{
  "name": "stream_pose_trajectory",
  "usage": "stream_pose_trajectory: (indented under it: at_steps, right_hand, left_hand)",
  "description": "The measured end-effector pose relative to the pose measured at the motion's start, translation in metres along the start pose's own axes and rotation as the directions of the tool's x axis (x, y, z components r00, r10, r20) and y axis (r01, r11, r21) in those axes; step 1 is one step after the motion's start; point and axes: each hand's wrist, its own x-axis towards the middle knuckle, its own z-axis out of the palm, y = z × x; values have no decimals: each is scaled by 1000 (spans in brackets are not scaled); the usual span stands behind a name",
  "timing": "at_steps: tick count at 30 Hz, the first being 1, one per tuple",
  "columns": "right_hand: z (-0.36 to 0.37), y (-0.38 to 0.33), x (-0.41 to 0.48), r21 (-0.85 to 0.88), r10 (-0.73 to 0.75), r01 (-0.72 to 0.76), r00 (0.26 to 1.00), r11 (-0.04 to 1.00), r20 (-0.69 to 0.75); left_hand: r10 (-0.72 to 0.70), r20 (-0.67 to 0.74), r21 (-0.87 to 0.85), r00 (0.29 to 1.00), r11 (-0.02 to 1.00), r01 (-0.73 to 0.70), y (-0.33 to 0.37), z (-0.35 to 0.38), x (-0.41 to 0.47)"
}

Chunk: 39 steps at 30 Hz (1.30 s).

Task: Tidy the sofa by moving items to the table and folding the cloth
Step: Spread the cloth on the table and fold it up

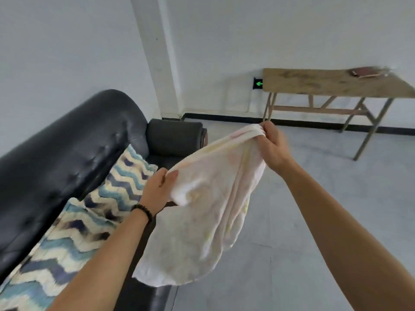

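A pale pink and white cloth hangs in the air in front of the black leather sofa. My left hand pinches its near top corner. My right hand grips the far top corner, bunched, held higher. The cloth sags between them and droops past the sofa's front edge. A wooden folding table stands by the far wall at the right, with a dark reddish flat item and something clear beside it on its far end.
Two zigzag-patterned cushions in blue, navy and cream, one farther and one nearer, lie on the sofa seat. Grey floor stretches between sofa and table. A green arrow sign glows low on the wall beside a white pillar.
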Motion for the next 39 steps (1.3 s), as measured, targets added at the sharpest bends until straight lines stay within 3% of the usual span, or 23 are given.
stream_pose_trajectory:
  at_steps: [4, 8, 13, 20, 24, 27, 29, 35, 39]
  right_hand:
    - [-91, 70, 41, -318, -13, 3, 1000, 948, -29]
    - [-154, 119, 83, -551, 32, -74, 996, 831, -85]
    - [-195, 159, 158, -677, -28, -96, 985, 730, -169]
    - [-256, 193, 321, -619, -85, -237, 892, 749, -445]
    - [-311, 196, 410, -494, -46, -346, 782, 798, -622]
    - [-344, 203, 459, -391, -24, -348, 720, 852, -693]
    - [-368, 213, 491, -294, -22, -284, 685, 913, -728]
    - [-446, 296, 592, -65, 66, -192, 606, 979, -793]
    - [-495, 367, 665, -103, 109, -265, 676, 959, -729]
  left_hand:
    - [83, 53, 17, 995, 996, -84, 58, 67, 53]
    - [227, 245, 315, 943, 901, -299, 94, 113, 109]
    - [218, 197, 292, 956, 917, -270, 118, 188, 210]
    - [148, 408, 61, 901, 980, -189, 179, 319, 373]
    - [257, 597, -60, 760, 959, -277, 239, 377, 445]
    - [230, 723, 29, 652, 932, -360, 268, 434, 489]
    - [162, 755, 144, 636, 904, -402, 275, 482, 517]
    - [-63, 708, 78, 703, 997, 10, 293, 595, 608]
    - [-153, 566, -14, 810, 981, 195, 338, 634, 683]
